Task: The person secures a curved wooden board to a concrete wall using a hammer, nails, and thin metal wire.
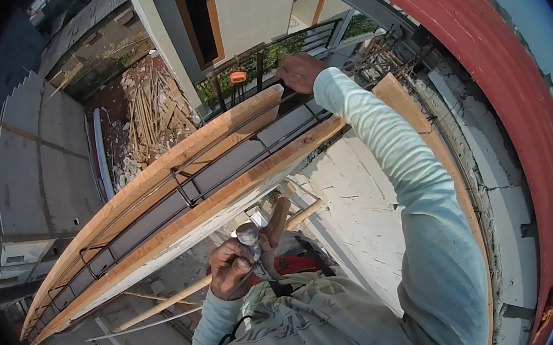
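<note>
My left hand (229, 268) is close to my waist, its fingers closed around what looks like a hammer (248, 235) with a rounded, shiny metal head. A brown wooden piece (278, 218) rises beside that head; whether it is the handle I cannot tell. My right arm reaches far forward across the work. At its end, my right hand (300, 73) is curled closed near the far ends of a wooden formwork trough (206, 135) and its rebar cage (222, 179). What the right fingers grip is hidden.
An orange hook-like tool (238, 77) hangs by a dark railing (261, 63). Wooden poles (171, 304) slant below the formwork. Down left lies a heap of timber scraps and rubble (154, 116). Another board (423, 124) edges the concrete to the right, under a red metal roof edge (503, 68).
</note>
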`<state>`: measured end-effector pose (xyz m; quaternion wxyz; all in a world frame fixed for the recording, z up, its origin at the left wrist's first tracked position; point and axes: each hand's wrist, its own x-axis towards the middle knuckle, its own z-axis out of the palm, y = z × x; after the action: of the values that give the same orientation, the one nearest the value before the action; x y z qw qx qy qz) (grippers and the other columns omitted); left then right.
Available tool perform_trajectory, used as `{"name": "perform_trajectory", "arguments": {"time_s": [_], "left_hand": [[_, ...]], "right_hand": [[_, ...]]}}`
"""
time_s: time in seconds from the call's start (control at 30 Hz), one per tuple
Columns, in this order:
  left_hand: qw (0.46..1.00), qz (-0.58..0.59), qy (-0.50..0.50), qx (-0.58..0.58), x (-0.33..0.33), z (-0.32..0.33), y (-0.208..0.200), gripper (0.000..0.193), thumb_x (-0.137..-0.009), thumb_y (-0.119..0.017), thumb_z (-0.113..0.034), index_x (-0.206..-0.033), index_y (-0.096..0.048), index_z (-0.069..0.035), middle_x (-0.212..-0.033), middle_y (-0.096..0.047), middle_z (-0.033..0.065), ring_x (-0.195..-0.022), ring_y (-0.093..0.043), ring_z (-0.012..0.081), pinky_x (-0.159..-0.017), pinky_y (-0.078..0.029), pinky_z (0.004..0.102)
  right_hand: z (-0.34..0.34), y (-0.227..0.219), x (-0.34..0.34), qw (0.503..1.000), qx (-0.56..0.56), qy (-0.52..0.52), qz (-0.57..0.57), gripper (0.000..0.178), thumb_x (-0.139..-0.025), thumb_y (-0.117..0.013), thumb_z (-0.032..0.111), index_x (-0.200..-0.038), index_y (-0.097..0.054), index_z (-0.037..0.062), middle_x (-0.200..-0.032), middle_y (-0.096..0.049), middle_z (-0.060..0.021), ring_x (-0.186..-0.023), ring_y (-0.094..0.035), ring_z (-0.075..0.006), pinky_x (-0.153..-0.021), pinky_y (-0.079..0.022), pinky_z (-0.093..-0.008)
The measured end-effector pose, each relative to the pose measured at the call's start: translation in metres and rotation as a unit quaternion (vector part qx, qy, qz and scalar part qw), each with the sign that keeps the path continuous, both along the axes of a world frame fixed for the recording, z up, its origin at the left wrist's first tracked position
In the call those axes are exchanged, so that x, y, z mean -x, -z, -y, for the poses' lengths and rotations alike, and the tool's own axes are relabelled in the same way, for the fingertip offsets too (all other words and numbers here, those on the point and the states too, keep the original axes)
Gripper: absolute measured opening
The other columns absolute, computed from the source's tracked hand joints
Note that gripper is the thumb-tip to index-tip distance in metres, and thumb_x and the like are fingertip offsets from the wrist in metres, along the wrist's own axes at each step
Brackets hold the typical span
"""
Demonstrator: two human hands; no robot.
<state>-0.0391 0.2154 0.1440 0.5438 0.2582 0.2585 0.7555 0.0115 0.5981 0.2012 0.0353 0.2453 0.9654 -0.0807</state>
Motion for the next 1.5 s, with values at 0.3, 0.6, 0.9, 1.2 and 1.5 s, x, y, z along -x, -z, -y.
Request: {"name": "perform_trajectory", "arguments": {"time_s": [0.3,0.6,0.9,1.2,1.5], "left_hand": [[0.998,-0.012,-0.059,0.011,-0.002,0.013,-0.007,0.021,-0.084,-0.066,-0.024,-0.077,-0.056,-0.007,-0.089,-0.06,0.0174,-0.091,-0.056,0.0314,-0.098,-0.031,0.0544],[0.997,-0.006,-0.073,0.032,-0.006,0.011,-0.015,0.023,-0.082,-0.068,-0.024,-0.075,-0.055,-0.008,-0.089,-0.059,0.0174,-0.091,-0.056,0.0323,-0.103,-0.026,0.0555],[0.997,-0.005,-0.071,0.017,-0.003,0.014,-0.008,0.025,-0.084,-0.067,-0.028,-0.079,-0.052,-0.009,-0.092,-0.058,0.015,-0.094,-0.055,0.0313,-0.107,-0.022,0.0555],[0.999,0.023,-0.034,0.033,-0.004,0.008,-0.009,0.021,-0.087,-0.063,-0.023,-0.08,-0.051,-0.008,-0.094,-0.058,0.0159,-0.097,-0.054,0.031,-0.108,-0.023,0.0538],[0.997,0.073,-0.021,0.023,-0.007,-0.006,-0.001,0.015,-0.091,-0.059,-0.016,-0.086,-0.055,-0.004,-0.099,-0.061,0.0168,-0.103,-0.058,0.0309,-0.097,-0.041,0.0462]], "right_hand": [[0.001,0.007,0.011,0.998,-0.027,0.046,0.036,0.026,-0.088,-0.046,0.016,-0.097,-0.068,0.0053,-0.094,-0.065,-0.0187,-0.091,-0.064,-0.0345,-0.082,-0.052,-0.0438],[0.001,-0.002,0.0,1.0,0.007,0.022,-0.002,0.048,-0.097,-0.041,0.039,-0.102,-0.061,-0.0039,-0.097,-0.061,-0.0253,-0.097,-0.057,-0.0421,-0.088,-0.043,-0.0475],[-0.005,-0.007,-0.004,0.985,0.098,0.069,-0.124,0.05,-0.093,-0.044,0.044,-0.103,-0.066,0.0008,-0.091,-0.066,-0.0204,-0.094,-0.061,-0.0378,-0.09,-0.045,-0.0434],[0.003,-0.027,-0.042,0.895,0.15,0.107,-0.406,0.047,-0.092,-0.05,0.045,-0.1,-0.064,0.0004,-0.092,-0.066,-0.0113,-0.088,-0.063,-0.0215,-0.085,-0.047,-0.0338],[0.229,0.01,-0.113,0.813,0.382,0.054,-0.437,0.025,-0.091,-0.056,0.008,-0.112,-0.053,-0.006,-0.1,-0.061,-0.0164,-0.091,-0.064,-0.0228,-0.081,-0.052,-0.0325]]}}
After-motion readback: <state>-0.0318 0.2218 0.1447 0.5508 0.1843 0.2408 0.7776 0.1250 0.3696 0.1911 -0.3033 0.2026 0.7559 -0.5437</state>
